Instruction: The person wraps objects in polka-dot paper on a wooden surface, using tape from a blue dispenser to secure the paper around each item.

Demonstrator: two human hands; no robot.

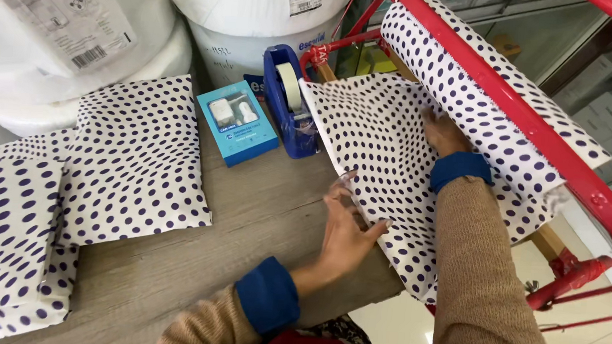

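Grey wood-grain tabletop [259, 212], crowded at the left and back edges, red metal paper dispenser frame [542, 132] along the right.

Nearest: both forearms in tan knit sleeves with blue cuffs, reaching forward from the lower edge. Left hand [345, 230] open, fingers spread, palm down at the near edge of a sheet of white wrapping paper with dark blue dots [381, 141], fingertips touching that edge where it lies on the table. Right hand [444, 132] further in, flat and pressed down on the same sheet, close beside the roll; fingers partly hidden, so exact spread cannot tell. Sheet drawn out from the roll of dotted paper [466, 83], draped over the table's right corner and hanging past it.

At left, wrapped parcels in the same dotted paper: one flat rectangular parcel [136, 159] near the middle, others [2, 235] overlapping at the near-left corner.

Further back, small light-blue box [237, 123] with a white product picture on top, lying flat, just beside a blue tape dispenser [290, 101] holding a roll of pale tape.

Farthest: large white paper rolls [254, 4] with small barcode labels, and a clear plastic-wrapped white bundle [56, 21] with a printed label, upper left. Stacked pale boxes on shelves beyond the red frame, blurred.
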